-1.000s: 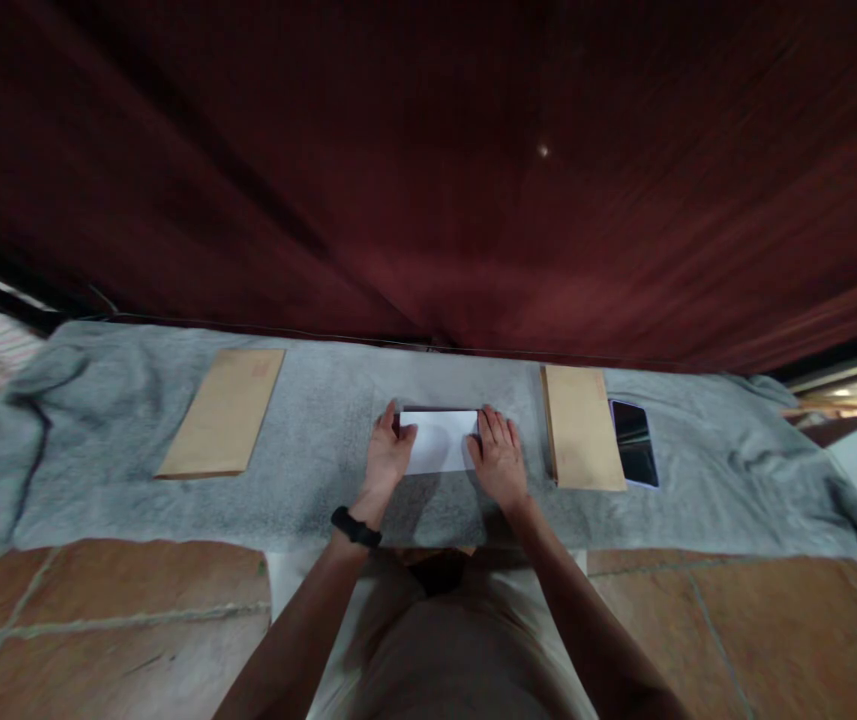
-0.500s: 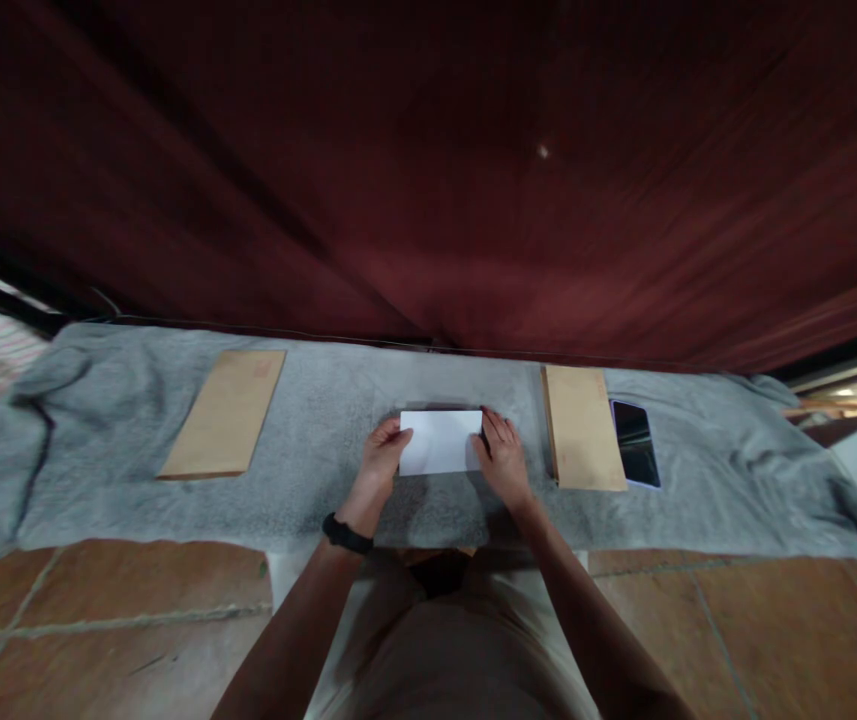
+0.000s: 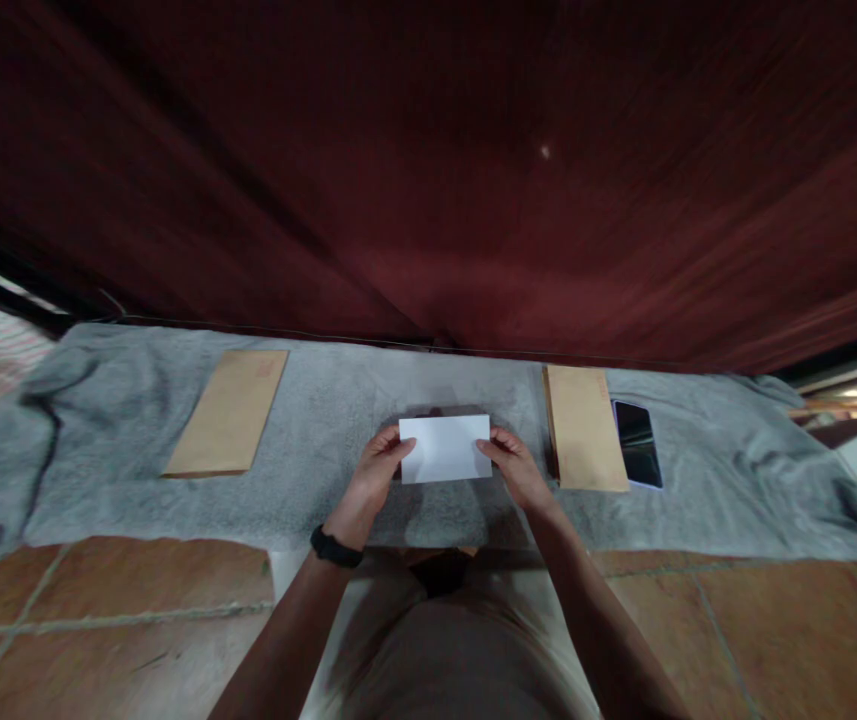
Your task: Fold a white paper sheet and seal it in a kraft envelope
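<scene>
A white sheet of paper [image 3: 446, 450], perhaps folded, is held level between my two hands over the middle of the grey cloth. My left hand [image 3: 378, 466] pinches its left edge, thumb on top and fingers underneath. On the opposite edge my right hand [image 3: 513, 464] grips in the same way, thumb on the paper's face. The fingertips below the sheet are hidden. A dark band circles my left wrist.
The grey cloth [image 3: 323, 420] covers a long narrow table. Brown envelopes [image 3: 587, 430] are stacked to the right, beside a dark phone [image 3: 638, 445]. Another brown envelope [image 3: 229, 412] lies to the left. A dark red curtain [image 3: 428, 200] hangs behind the table.
My right hand has shifted from lying against the paper's right end to pinching its edge. The paper now appears raised a little and nearer to me.
</scene>
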### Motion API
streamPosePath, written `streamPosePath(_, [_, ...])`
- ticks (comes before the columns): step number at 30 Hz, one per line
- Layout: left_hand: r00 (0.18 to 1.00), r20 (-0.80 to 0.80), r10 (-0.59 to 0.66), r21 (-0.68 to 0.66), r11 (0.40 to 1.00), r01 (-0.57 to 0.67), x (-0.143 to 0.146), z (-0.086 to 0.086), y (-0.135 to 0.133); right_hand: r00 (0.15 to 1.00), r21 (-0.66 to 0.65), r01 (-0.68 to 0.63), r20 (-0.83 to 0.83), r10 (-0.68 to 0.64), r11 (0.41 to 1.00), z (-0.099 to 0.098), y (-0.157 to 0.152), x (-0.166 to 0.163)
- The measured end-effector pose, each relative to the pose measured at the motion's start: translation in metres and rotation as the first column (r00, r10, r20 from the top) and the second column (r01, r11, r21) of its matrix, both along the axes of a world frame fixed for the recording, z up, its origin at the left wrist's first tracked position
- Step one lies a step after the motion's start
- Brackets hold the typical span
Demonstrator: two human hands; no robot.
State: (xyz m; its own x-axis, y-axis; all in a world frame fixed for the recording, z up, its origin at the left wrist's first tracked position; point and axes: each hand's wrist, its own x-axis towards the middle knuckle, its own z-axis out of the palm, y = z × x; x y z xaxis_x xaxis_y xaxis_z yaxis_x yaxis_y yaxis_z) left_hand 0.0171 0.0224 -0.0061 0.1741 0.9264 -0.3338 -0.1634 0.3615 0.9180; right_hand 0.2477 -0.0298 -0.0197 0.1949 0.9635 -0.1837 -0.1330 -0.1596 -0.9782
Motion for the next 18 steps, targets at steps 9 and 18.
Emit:
streamPosePath(9, [0.947,-0.313,0.073,0.477,0.874,0.091,-0.006,0.035,0.004,0.966,0.176,-0.054,0.257,0.007,0.983,0.013,0.008,0.012])
streamPosePath(18, [0.723,-0.685,0.083,0.622,0.582,0.523,-0.024,-0.003,-0.015,0.594,0.200,-0.328,0.804,0.037,0.923,-0.006,-0.018,0.014])
